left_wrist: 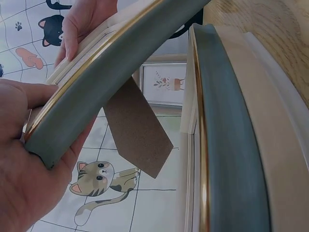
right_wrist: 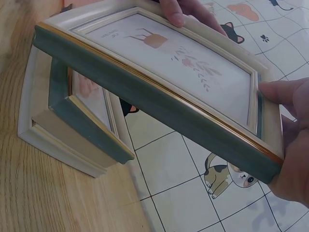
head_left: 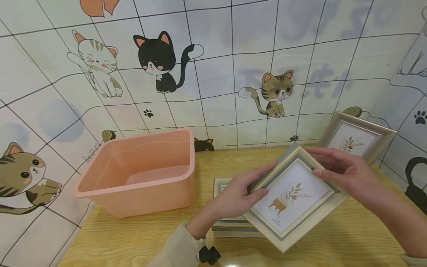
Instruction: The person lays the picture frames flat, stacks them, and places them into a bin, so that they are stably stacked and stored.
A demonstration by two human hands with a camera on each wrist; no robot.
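Observation:
A cream picture frame [head_left: 313, 226] with a green-grey side and a gold line is held tilted above the table. It shows a print of a plant in an orange pot on legs. My left hand [head_left: 233, 194] grips its left edge, thumb on the front. My right hand [head_left: 350, 178] holds the upper right edge, thumb on the front border. Behind the frame, a brown stand leg [left_wrist: 137, 130] sticks out in the left wrist view. Under it lies a stack of similar frames [right_wrist: 77, 125], partly hidden by the left hand and the held frame.
A pink plastic basin [head_left: 140, 198] stands on the wood-grain table [head_left: 110, 237] at the left. At the back right, another picture frame [head_left: 383, 139] stands upright, partly behind the right hand. A cat-patterned wall covering [head_left: 217, 85] encloses the table's back and sides.

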